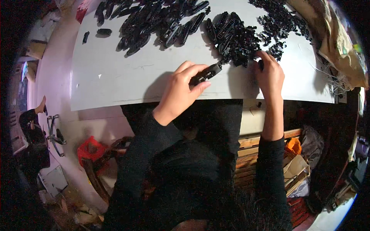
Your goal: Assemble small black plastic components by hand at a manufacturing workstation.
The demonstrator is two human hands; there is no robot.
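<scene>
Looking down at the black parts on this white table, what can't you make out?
All in the head view:
Right hand: its back and fingers hide what, if anything, it pinches.
Black part in the left hand: palm and fingers cover one end.
Long black parts: the picture's top edge cuts off the pile's far side.
Small black pieces: too small and heaped to tell their shapes.

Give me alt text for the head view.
A person's left hand holds an elongated black part at a white flat tabletop. The right hand is beside a heap of small black pieces; more elongated black parts lie farther back.
</scene>
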